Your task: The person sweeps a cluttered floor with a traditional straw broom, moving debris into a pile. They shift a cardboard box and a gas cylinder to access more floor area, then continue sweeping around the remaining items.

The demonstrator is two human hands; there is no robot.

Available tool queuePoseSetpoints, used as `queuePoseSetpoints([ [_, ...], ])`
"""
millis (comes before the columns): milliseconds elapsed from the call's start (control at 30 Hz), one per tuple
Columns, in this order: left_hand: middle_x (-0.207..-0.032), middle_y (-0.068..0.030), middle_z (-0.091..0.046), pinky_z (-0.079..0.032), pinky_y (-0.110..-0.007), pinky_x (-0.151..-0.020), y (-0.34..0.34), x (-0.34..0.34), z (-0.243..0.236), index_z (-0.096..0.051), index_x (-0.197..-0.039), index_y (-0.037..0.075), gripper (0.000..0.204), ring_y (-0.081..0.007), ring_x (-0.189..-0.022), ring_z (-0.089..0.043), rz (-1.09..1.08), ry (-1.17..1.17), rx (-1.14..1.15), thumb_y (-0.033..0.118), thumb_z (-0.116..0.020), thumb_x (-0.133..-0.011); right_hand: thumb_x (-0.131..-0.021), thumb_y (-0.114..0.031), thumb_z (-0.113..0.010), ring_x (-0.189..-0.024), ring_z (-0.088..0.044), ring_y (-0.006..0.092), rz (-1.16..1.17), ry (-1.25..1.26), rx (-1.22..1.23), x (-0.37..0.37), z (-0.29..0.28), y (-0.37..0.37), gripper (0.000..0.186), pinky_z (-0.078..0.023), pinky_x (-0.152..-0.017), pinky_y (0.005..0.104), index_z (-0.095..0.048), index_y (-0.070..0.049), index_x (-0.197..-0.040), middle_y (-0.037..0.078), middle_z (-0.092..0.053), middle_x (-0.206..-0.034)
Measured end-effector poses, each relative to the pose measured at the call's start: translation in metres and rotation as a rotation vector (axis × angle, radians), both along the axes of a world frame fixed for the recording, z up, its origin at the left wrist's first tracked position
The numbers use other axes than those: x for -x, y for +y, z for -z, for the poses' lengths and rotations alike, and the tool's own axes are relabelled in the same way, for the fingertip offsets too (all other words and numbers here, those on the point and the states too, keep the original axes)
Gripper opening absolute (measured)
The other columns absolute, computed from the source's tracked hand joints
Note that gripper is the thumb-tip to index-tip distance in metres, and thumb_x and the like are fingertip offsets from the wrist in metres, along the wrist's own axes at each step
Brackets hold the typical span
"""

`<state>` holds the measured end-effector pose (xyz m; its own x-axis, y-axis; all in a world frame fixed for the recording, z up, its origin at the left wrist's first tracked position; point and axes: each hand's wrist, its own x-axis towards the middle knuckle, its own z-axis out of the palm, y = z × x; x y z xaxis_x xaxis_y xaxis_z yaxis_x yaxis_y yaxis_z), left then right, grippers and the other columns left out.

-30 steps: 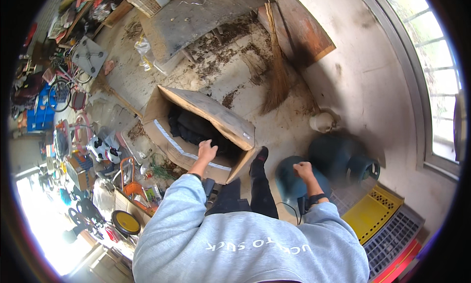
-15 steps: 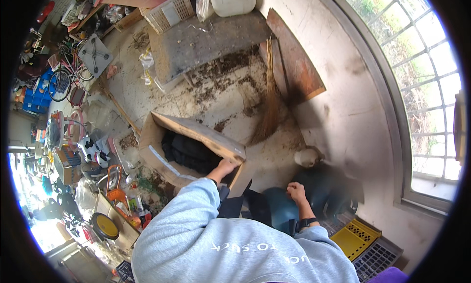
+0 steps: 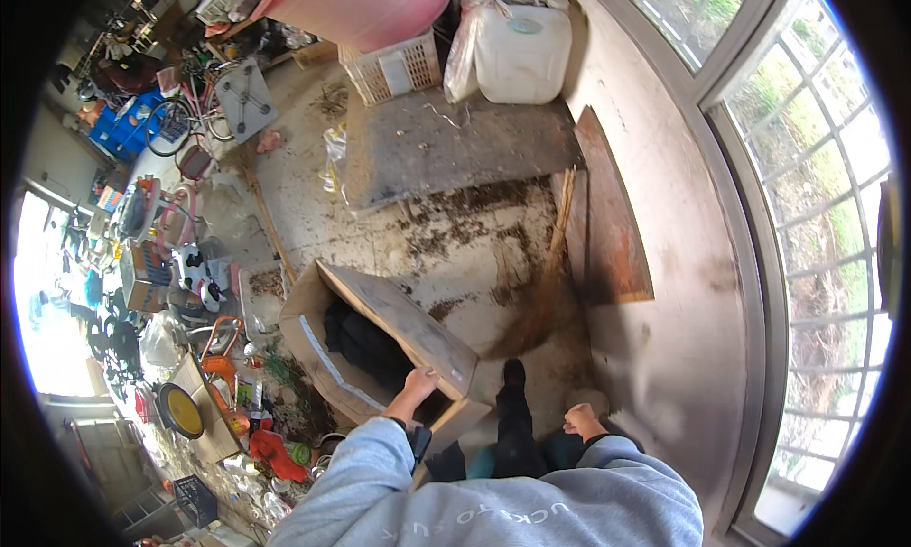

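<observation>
The left hand (image 3: 418,384) rests on the near flap of a large cardboard box (image 3: 313,333), fingers curled over the flap's edge and gripping it. The box lies open on the dirty floor just ahead of that hand, with one dark bundle (image 3: 365,343) inside it. The right hand (image 3: 581,421) hangs free to the right, closed into a loose fist with nothing in it, well apart from the box. Between the two hands one dark-trousered leg with a black shoe (image 3: 513,373) points forward.

Ahead of the right hand one broom (image 3: 541,291) leans across the floor, its bristles just beyond the shoe, and one wooden plank (image 3: 612,215) rests along the wall beside it. Farther ahead lies one grey board (image 3: 446,144), and past it stand one white jerrycan (image 3: 522,44) and one white lattice basket (image 3: 394,68). To the left of the left hand, close beside the box, a dense litter of tools and containers crowds the floor, too jumbled to count; one yellow round lid (image 3: 180,409) stands out there.
</observation>
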<state>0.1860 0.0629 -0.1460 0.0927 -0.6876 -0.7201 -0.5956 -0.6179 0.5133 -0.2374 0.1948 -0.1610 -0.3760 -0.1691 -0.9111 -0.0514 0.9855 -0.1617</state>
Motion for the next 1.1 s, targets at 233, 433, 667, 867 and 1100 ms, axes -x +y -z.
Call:
queuePoseSetpoints([
  [233,-0.1,-0.0211,-0.065,-0.048,-0.04,-0.083,0.029,0.014,0.018,-0.063,-0.11,0.001,0.045,-0.0347,-0.097,-0.062,-0.181,-0.005,-0.029,0.031,-0.06,-0.077,-0.078,0.0,-0.061,-0.059,-0.064,0.0182,-0.136,-0.171,0.522,-0.016,-0.026,-0.197,0.016,-0.052,-0.049,0.0322,-0.065,-0.001,-0.094,0.009,-0.063,-0.072],
  [433,-0.099,-0.019,-0.066,-0.048,-0.04,-0.083,0.063,0.025,0.036,-0.065,-0.101,0.001,0.04,-0.0346,-0.098,-0.062,-0.271,-0.007,-0.133,0.031,-0.062,-0.075,-0.077,-0.007,-0.063,-0.067,-0.066,0.0216,-0.589,-0.088,0.512,-0.026,-0.054,-0.25,0.021,-0.054,-0.058,0.0346,-0.064,0.0,-0.098,0.013,-0.066,-0.084],
  [667,-0.128,-0.0224,-0.052,-0.042,-0.039,-0.097,0.049,0.016,0.038,-0.04,-0.134,-0.001,0.071,-0.0351,-0.119,-0.05,-0.565,-0.099,-0.221,0.031,-0.068,-0.077,-0.081,-0.01,-0.053,-0.108,-0.054,0.0392,-1.252,0.283,0.509,0.009,-0.029,-0.328,0.029,-0.045,-0.091,0.0455,-0.059,-0.002,-0.109,0.021,-0.058,-0.115],
  [867,-0.126,-0.0261,-0.047,-0.039,-0.043,-0.098,0.008,0.039,0.048,-0.023,-0.142,-0.001,0.091,-0.039,-0.118,-0.046,-0.679,-0.12,-0.035,0.026,-0.071,-0.07,-0.086,-0.004,-0.047,-0.117,-0.044,0.0407,-1.323,0.339,0.59,0.019,0.008,-0.438,0.023,-0.041,-0.096,0.0499,-0.055,0.0,-0.107,0.023,-0.051,-0.12],
  [1100,-0.117,-0.0198,-0.054,-0.043,-0.043,-0.09,-0.039,0.092,0.03,-0.041,-0.129,0.009,0.066,-0.0369,-0.108,-0.052,-0.827,-0.585,0.059,0.021,-0.07,-0.07,-0.084,-0.01,-0.052,-0.111,-0.049,0.0335,-1.697,0.573,0.656,0.073,0.077,-0.544,0.019,-0.039,-0.096,0.0501,-0.06,-0.005,-0.101,0.016,-0.053,-0.114],
])
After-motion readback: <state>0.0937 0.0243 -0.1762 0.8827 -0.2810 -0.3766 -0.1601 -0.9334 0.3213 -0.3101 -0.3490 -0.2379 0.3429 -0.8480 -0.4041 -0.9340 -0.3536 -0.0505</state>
